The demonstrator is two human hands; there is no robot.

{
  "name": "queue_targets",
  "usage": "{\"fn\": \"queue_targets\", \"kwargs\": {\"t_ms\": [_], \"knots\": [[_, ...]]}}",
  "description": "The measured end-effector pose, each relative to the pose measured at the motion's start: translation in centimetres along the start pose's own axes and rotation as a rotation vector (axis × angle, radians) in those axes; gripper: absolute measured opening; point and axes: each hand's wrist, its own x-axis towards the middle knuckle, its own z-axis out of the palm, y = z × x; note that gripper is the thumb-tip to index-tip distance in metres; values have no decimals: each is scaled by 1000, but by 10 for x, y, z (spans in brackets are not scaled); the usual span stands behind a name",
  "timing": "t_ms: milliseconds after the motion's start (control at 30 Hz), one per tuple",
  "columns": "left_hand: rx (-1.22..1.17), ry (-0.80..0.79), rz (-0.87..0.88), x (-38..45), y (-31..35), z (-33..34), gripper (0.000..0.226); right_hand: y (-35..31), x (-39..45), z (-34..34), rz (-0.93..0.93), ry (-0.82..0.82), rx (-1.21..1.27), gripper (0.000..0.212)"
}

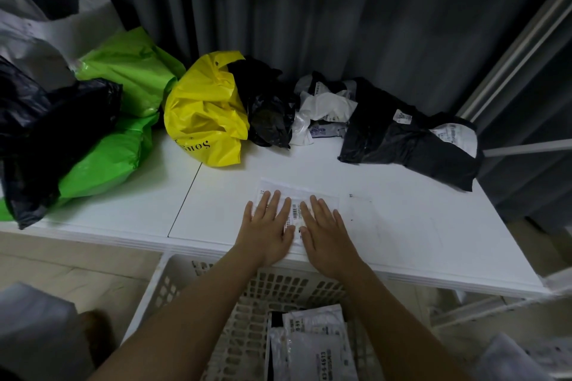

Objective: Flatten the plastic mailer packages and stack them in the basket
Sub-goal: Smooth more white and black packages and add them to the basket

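Note:
A white plastic mailer with a barcode label lies flat near the front edge of the white table. My left hand and my right hand press side by side on it, fingers straight and spread. Below the table's edge stands a white perforated basket; inside it lie flattened white mailers with printed labels. Crumpled mailers wait along the back: a yellow bag, a black bag, a white and grey one and a black mailer at the right.
Green bags and a dark bag pile up at the table's left end. A grey curtain hangs behind the table. A white frame rises at the right. Tiled floor shows at the lower left.

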Motion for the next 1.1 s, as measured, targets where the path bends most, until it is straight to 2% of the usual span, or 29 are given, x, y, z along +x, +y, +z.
{"fn": "queue_targets", "kwargs": {"t_ms": [100, 267, 367, 433, 500, 633, 733, 867, 1000, 1100], "knots": [[-11, -43, -16, 0, 1, -3, 63, -7, 0, -5, 56, -12, -15, 70], [-110, -55, -130, -3, 4, -9, 69, -32, -4, -8, 235, 68, -37, 80], [-134, 105, -233, -11, 6, -8, 77, -36, -1, -12, 281, 151, -33, 57], [-158, 204, -240, -16, 5, -12, 75, -32, -2, -10, 295, 169, -12, 50], [-207, 187, -254, -18, 3, -13, 68, -30, -5, -6, 298, 194, -11, 48], [-428, 162, -243, -10, -4, -17, 70, -31, -7, -6, 311, 230, -7, 52], [-495, 166, -184, 0, -10, -18, 71, -29, -7, -7, 324, 304, 45, 54], [-371, 166, -89, 6, -11, -22, 61, -25, -7, -1, 268, 389, 129, 46], [-156, 109, -131, 7, -4, -28, 45, -24, -4, -3, 263, 425, 195, 32], [-48, 116, -162, 10, -1, -27, 44, -21, -3, -4, 288, 399, 284, 38]]}}
